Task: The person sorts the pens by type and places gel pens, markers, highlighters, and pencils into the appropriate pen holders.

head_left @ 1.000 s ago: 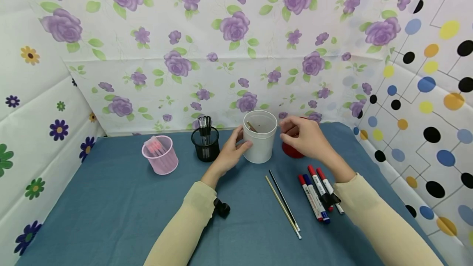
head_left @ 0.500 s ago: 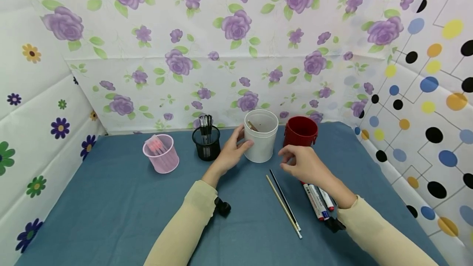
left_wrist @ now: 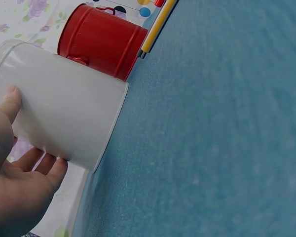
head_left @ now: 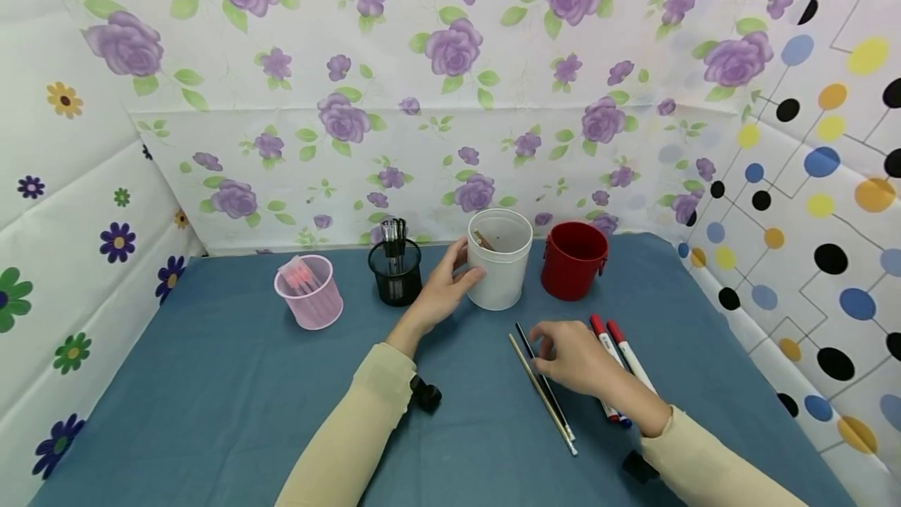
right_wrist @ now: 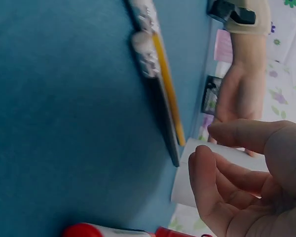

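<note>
My left hand (head_left: 439, 285) holds the white cup (head_left: 498, 276) by its left side, thumb at the front and fingers behind. In the left wrist view the thumb and fingertips rest on the cup wall. Inside the cup, some thin brown sticks (head_left: 482, 239) lean on the wall. My right hand (head_left: 579, 358) hovers by two pencils with white eraser ends, a yellow pencil (head_left: 535, 382) and a dark pencil (head_left: 558, 411). In the right wrist view its thumb and fingers are loosely bent, a gap between them, with nothing held. The hand partly hides the dark pencil.
A red bucket (head_left: 573, 263) stands right of the cup. Several markers (head_left: 633, 354) lie under and beside the right forearm. To the left are a black mesh holder (head_left: 397, 284) with pens and a pink cup (head_left: 314, 303) with pink-tipped items. A patterned cloth wall rises behind.
My right hand has come from over the red bucket toward the front, down to the pencils, uncovering the bucket. The left hand stays on the white cup.
</note>
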Tool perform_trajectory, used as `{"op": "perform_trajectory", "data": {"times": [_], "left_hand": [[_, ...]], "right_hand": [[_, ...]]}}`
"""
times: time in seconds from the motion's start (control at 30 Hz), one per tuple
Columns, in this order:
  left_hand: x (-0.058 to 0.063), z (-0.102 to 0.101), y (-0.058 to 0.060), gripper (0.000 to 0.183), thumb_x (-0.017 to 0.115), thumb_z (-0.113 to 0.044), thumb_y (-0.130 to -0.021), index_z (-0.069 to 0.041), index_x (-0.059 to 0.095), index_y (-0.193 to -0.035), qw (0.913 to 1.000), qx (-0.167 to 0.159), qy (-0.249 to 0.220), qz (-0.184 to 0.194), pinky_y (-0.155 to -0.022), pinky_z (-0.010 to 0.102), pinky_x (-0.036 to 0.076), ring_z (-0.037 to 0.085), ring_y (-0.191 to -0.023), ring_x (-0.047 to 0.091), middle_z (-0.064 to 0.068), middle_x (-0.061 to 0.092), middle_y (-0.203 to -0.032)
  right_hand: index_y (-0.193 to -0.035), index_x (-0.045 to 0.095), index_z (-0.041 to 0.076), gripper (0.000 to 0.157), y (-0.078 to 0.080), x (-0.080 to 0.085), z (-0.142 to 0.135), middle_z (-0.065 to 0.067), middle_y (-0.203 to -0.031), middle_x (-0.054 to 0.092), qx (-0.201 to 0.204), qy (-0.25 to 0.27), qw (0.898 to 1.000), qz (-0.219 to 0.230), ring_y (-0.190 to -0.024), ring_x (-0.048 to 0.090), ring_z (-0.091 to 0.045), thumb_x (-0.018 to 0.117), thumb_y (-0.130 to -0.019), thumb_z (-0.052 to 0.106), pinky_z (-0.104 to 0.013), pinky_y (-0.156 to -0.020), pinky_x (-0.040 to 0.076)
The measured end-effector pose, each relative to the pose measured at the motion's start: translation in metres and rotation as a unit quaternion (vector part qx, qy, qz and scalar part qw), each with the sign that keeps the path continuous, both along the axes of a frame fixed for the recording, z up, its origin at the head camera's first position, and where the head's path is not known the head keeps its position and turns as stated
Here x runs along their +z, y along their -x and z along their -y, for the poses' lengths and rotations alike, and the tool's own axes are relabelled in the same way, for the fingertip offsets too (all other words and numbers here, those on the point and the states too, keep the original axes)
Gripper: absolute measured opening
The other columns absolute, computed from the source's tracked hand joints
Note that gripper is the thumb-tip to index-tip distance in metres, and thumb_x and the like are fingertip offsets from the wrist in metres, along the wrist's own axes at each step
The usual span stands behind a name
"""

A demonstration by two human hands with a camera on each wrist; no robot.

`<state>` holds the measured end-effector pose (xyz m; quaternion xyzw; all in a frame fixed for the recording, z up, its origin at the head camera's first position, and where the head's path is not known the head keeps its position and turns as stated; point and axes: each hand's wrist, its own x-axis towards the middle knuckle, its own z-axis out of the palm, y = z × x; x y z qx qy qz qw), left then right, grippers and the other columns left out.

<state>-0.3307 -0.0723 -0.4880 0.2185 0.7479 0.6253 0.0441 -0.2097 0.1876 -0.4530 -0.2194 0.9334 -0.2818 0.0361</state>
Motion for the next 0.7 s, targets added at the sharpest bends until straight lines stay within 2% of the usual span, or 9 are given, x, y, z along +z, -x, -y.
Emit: {"op": "perform_trajectory", "data": {"times": [0.33, 0.7], "left_hand": [[0.002, 0.000, -0.001, 0.071, 0.063, -0.032, -0.109, -0.027, 0.025, -0.169, 0.9999, -0.005, -0.015, -0.001, -0.127, 0.048, 0.032, 0.027, -0.157, 0.034, 0.009, 0.036, -0.169], [0.000, 0.001, 0.000, 0.071, 0.061, -0.038, -0.109, -0.030, 0.024, -0.169, 1.0000, -0.002, 0.002, -0.008, -0.126, 0.043, 0.033, 0.022, -0.157, 0.034, 0.005, 0.036, -0.170]], "right_hand": [[-0.107, 0.076, 0.003, 0.021, -0.006, -0.006, 0.004, 0.007, -0.065, 0.058, -0.003, -0.026, 0.999, 0.024, -0.057, 0.053, -0.008, 0.085, -0.089, 0.009, -0.025, -0.054, 0.046], [-0.105, 0.074, 0.003, 0.024, -0.015, -0.008, 0.017, 0.004, -0.063, 0.055, -0.022, -0.058, 0.997, 0.043, -0.052, 0.053, -0.010, 0.088, -0.086, 0.008, -0.025, -0.049, 0.046]]}}
